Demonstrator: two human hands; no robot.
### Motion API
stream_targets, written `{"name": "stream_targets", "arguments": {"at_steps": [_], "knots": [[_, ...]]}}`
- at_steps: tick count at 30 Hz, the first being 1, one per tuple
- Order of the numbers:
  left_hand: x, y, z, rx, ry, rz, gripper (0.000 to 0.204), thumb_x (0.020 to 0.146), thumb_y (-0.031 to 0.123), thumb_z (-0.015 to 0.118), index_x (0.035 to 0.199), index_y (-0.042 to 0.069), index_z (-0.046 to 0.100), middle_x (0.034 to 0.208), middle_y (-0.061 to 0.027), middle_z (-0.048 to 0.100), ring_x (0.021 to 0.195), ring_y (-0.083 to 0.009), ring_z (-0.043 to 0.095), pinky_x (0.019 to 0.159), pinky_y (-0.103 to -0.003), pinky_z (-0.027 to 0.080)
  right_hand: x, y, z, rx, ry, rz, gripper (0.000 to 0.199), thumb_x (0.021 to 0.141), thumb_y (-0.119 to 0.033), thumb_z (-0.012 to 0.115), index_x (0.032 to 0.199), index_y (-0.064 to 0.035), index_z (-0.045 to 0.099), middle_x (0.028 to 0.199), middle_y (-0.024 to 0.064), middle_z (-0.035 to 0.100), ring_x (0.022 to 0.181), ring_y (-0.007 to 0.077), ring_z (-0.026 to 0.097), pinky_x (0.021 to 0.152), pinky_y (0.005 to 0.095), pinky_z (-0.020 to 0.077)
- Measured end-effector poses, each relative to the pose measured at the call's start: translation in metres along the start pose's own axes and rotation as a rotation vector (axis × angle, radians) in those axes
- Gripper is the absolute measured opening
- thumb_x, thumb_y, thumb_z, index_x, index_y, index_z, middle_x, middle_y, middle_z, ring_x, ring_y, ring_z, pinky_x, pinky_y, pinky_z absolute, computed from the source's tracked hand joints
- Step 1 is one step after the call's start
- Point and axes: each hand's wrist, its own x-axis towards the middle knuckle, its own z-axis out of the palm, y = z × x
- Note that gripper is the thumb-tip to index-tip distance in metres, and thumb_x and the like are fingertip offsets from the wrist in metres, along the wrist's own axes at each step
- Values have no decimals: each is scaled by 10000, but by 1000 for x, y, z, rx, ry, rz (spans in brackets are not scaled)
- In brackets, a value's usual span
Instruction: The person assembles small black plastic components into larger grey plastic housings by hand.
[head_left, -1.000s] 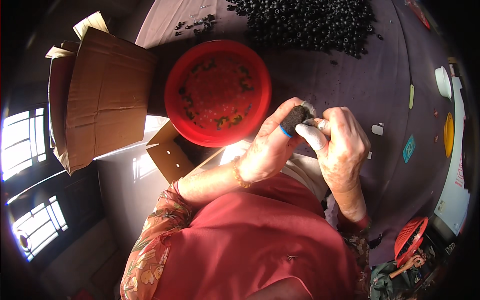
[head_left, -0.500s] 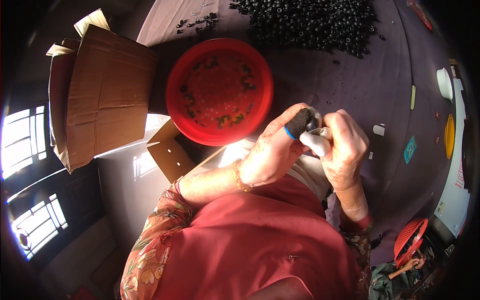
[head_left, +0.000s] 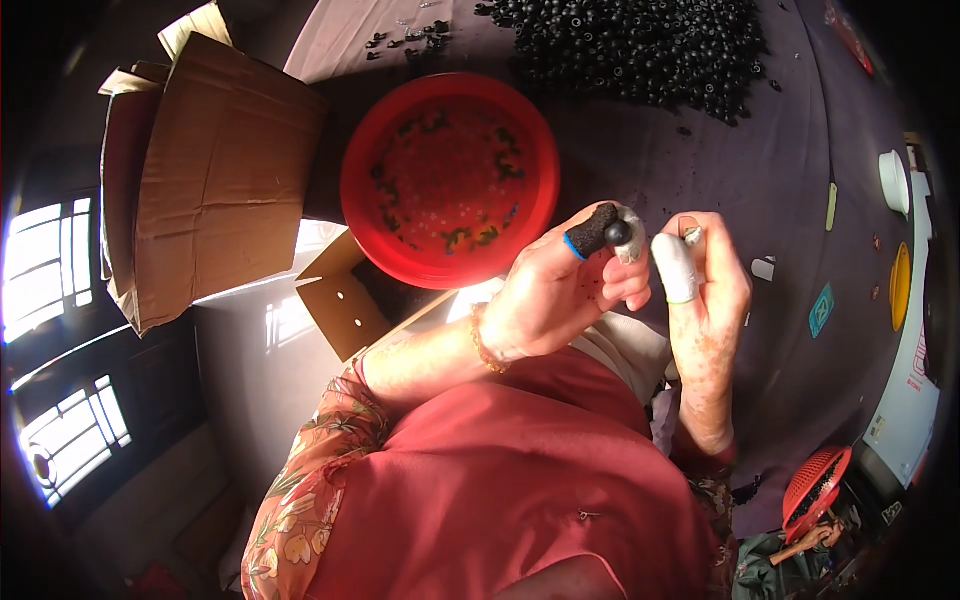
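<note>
My left hand (head_left: 537,290) pinches a small round black part (head_left: 619,232) between thumb and forefinger. That thumb wears a black finger cot (head_left: 592,232) with a blue rim, and the forefinger has a worn pale cover. Just to its right and apart from it is my right hand (head_left: 712,268), its fingers curled in and the thumb upright in a white finger cot (head_left: 676,268). Whether anything sits between the right fingertips is hidden. Beyond my hands a big pile of similar black parts (head_left: 640,50) covers the far side of the cloth-covered table.
A red basin (head_left: 352,190) with a patterned bottom stands left of my hands. Farther left are a large cardboard box (head_left: 225,170) and an open smaller carton (head_left: 340,315). On the right lie a white bowl (head_left: 893,183), a yellow dish (head_left: 900,287) and a red strainer (head_left: 812,490).
My hands, together before, have come apart, the right one shifting right with its thumb turned upright. The black part stays in my left pinch and shows more fully. The whole view shifts slightly.
</note>
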Motion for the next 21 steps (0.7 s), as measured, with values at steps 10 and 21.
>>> {"name": "stream_targets", "arguments": {"at_steps": [10,21], "knots": [[-4,1,3,267,70,51,347,924,374,488,1089,69,504,805,2,479,760,-122,469,743,-304,414,4,-2,10,66,-30,34,136,871,-34,599,953,-1,495,712,64,619,631,105,634,539,209,489],[-16,11,-8,215,119,120,241,956,298,452,913,62,476,743,4,432,701,-120,432,701,-280,397,22,5,14,293,-252,307,84,879,-35,579,918,-7,510,735,48,606,623,108,624,538,212,496]]}}
